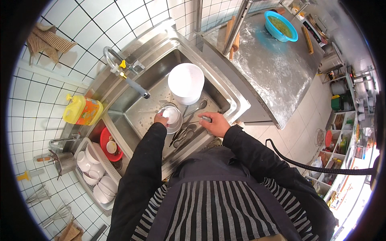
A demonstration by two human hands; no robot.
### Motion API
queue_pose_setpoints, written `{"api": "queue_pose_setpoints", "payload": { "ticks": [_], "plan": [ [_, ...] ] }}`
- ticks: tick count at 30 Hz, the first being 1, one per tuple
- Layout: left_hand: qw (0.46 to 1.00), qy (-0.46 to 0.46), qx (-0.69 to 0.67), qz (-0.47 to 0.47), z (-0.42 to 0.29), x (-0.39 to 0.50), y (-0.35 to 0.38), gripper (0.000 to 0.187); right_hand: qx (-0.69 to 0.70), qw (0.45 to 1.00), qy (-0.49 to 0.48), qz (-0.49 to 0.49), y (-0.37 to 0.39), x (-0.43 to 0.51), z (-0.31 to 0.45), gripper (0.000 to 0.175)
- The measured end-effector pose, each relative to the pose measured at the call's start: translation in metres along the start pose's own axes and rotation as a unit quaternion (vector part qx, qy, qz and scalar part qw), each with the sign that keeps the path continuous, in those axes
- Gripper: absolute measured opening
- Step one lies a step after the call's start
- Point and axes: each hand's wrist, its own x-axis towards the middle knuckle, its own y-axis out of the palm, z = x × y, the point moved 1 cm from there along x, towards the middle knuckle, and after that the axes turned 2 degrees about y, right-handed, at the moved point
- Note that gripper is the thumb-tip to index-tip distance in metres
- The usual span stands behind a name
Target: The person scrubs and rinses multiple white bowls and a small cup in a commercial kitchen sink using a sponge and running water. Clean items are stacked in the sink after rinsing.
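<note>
In the steel sink [144, 111], my left hand [161, 119] grips a small white dish [172, 115], which is over a larger round dish or bowl [176, 128]. My right hand [215, 123], near the sink's front right edge, is closed around a small grey metallic item [206, 118], mostly hidden by the fingers; what it is I cannot tell. A stack of white bowls [186, 81] stands in the sink beyond both hands. Several ladles and spoons [189, 129] lie on the sink floor between and below my hands. The faucet hose [135, 87] hangs over the sink at the left.
A yellow detergent jug [83, 110] stands on the left ledge. Below it are a red basin [105, 141] and a rack of white bowls [93, 168]. At the right, a floured steel table [271, 66] holds a blue basin [281, 26] and rolling pins [236, 42].
</note>
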Motion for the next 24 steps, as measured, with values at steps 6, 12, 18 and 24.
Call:
{"api": "queue_pose_setpoints", "payload": {
  "ticks": [6, 12, 18, 24],
  "plan": [
    [0.941, -0.007, -0.325, 0.100, -0.029, -0.018, -0.010, 0.036, -0.001, 1.000, 0.009, 0.001, -0.001, -0.002, -0.003, 0.036],
    [0.984, 0.015, -0.178, 0.016, -0.044, -0.021, -0.017, 0.028, -0.001, 1.000, -0.005, -0.002, 0.000, 0.000, -0.001, 0.036],
    [0.952, 0.121, -0.194, -0.203, -0.003, 0.034, -0.058, 0.037, -0.023, 1.000, 0.007, 0.008, -0.002, -0.001, 0.004, 0.036],
    [0.926, 0.091, -0.167, -0.327, 0.061, 0.056, -0.095, 0.054, -0.006, 1.000, 0.028, 0.007, -0.005, -0.003, 0.004, 0.036]
  ]
}}
